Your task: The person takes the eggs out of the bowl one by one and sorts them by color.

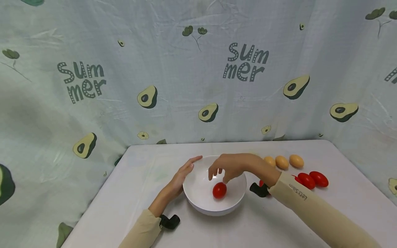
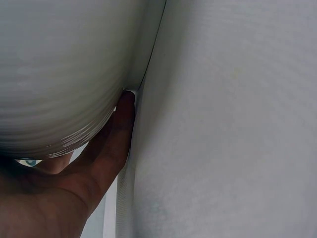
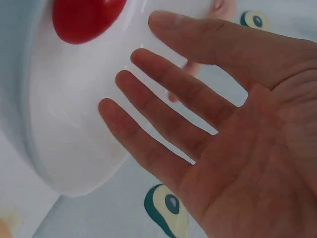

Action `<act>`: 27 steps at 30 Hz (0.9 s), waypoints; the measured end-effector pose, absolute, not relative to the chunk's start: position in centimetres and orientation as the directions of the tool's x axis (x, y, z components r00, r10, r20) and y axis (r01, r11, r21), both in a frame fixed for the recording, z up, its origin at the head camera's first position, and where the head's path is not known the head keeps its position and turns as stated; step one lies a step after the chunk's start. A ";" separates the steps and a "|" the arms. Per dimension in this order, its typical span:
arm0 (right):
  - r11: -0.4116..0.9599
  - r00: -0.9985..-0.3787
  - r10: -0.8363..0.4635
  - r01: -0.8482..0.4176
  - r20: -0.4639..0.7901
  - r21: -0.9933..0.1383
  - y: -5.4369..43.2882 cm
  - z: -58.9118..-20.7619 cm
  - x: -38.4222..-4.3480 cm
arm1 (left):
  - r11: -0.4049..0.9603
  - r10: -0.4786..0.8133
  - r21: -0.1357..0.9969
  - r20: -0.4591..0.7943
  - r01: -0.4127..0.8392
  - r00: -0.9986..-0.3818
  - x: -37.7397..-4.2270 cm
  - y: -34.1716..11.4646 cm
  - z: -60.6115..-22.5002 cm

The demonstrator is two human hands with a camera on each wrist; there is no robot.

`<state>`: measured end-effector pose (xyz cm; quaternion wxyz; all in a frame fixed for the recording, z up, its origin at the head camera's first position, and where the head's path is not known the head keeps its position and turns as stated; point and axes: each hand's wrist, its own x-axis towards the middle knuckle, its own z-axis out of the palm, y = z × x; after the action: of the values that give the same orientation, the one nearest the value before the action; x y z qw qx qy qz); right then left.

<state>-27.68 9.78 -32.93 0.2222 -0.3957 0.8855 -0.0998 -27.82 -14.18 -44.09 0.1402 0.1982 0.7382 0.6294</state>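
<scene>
A white bowl (image 1: 198,193) stands on the table, with a glossy red oval (image 1: 219,190) that looks like a tomato lying inside it. My left hand (image 1: 178,179) rests along the bowl's left outer side with fingers extended; the left wrist view has those fingers (image 2: 116,134) touching its wall. Over the bowl hovers my right hand (image 1: 227,167), its fingers bent downward and spread, just above the red oval in the head view. In the right wrist view the right hand (image 3: 213,129) is empty, and a gap separates its fingertips from the red oval (image 3: 86,17).
Right of the bowl, several yellow-orange egg-shaped things (image 1: 282,162) sit towards the back of the white table (image 1: 149,162). More red ovals (image 1: 318,178) lie nearer, some hidden by the right forearm. A curtain with avocado prints (image 1: 173,69) hangs behind and at the sides.
</scene>
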 end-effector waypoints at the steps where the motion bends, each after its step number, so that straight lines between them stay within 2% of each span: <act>1: 0.667 -0.579 -0.745 -0.657 -0.330 -0.352 9.4 -32.9 -27.8 | 0.127 0.471 0.985 0.045 0.119 -0.881 -27.8 -14.2 -44.0; 12: 0.723 -0.572 -0.676 -0.638 -0.464 -0.266 6.9 -33.5 -28.4 | 0.084 0.510 0.990 0.052 0.109 -0.858 -27.9 -14.3 -44.0; 19: 0.744 -0.579 -0.636 -0.636 -0.510 -0.205 6.0 -33.6 -28.3 | 0.070 0.516 0.991 0.058 0.110 -0.854 -28.1 -14.4 -44.3; 27: 0.773 -0.587 -0.595 -0.606 -0.549 -0.188 5.4 -33.8 -28.2 | 0.045 0.531 0.992 0.074 0.116 -0.844 -28.1 -14.4 -44.2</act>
<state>-28.23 5.40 -33.84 0.3044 -0.3371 0.8908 0.0094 -28.08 -14.38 -44.22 0.1594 0.2294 0.7052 0.6517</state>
